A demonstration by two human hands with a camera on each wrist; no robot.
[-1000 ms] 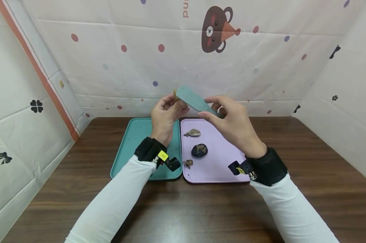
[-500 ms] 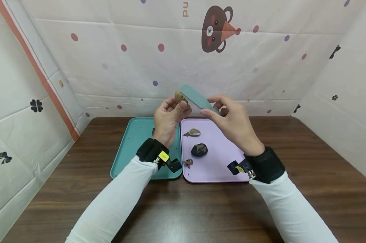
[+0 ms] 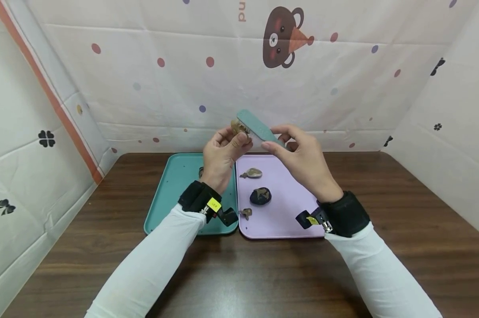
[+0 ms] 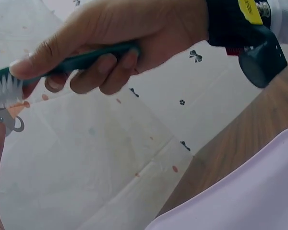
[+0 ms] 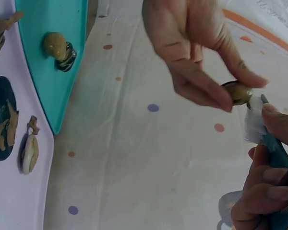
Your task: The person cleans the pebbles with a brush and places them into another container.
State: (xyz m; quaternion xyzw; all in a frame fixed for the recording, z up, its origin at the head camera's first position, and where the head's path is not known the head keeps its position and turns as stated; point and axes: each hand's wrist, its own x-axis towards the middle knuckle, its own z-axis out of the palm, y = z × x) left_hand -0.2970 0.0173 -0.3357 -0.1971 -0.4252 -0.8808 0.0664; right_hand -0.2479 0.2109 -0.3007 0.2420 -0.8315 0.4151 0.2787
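Note:
My left hand [image 3: 220, 159] pinches a small, rounded yellow-brown object [image 5: 237, 93] with a dark rim, thumb on one side and fingertips on the other. My right hand [image 3: 309, 157] holds a teal brush [image 3: 256, 127] by its handle. White bristles [image 5: 254, 125] face the brown object, and their tips are right at its edge. Both hands are raised above the far side of the two trays. In the left wrist view the brush handle [image 4: 98, 56] runs under the right thumb, with the other fingers curled round it.
A lilac tray [image 3: 287, 229] carries a dark oval stone-like piece [image 3: 260, 196] with brown patches and two small brownish pieces [image 3: 252, 173]. Left of it, a teal tray [image 3: 172, 190] bears a brown rounded piece [image 5: 55, 45] with dark ridges. A patterned sheet hangs behind the wooden table [image 3: 239, 274].
My left hand has shifted slightly right with the brown object. The brush has turned more edge-on, and its head, which overlapped the object, now sits at the object's right side.

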